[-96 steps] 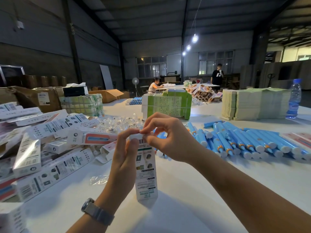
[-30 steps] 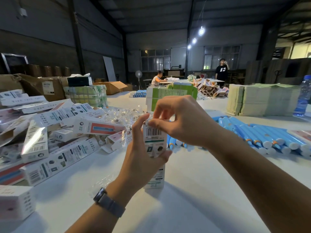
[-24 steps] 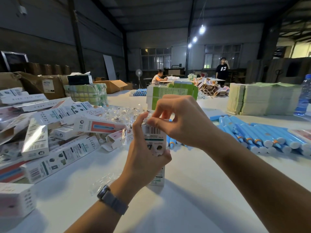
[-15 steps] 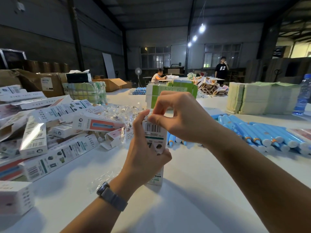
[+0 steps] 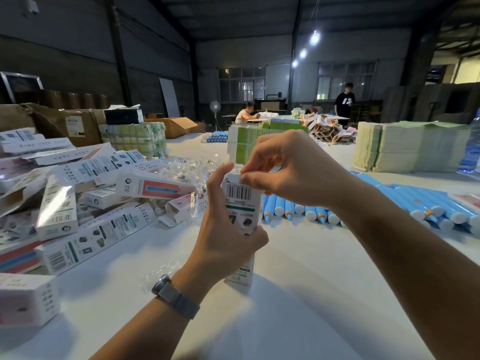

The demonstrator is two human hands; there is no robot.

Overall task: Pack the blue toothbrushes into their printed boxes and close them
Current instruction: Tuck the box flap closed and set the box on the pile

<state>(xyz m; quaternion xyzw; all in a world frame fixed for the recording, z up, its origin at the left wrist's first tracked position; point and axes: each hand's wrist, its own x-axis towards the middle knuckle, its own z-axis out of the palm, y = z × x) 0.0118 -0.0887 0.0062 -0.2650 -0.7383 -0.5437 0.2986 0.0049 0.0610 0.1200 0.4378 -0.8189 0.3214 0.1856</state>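
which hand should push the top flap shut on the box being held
The right hand: its fingertips already pinch the top flap of the upright box, while the left hand grips its body to steady it.

A large, dim warehouse hall is shown. The dark side wall (image 5: pixel 65 55) on the left is crossed by steel columns (image 5: pixel 118 48), and a dark metal roof (image 5: pixel 246 14) is carried overhead. The pale far wall (image 5: pixel 259 53) is pierced by two gridded windows (image 5: pixel 241 84). Light is given by a row of hanging bulbs (image 5: pixel 314 38). A white table (image 5: pixel 298 294) fills the foreground, and a standing fan (image 5: pixel 215 107) is placed near the far wall.
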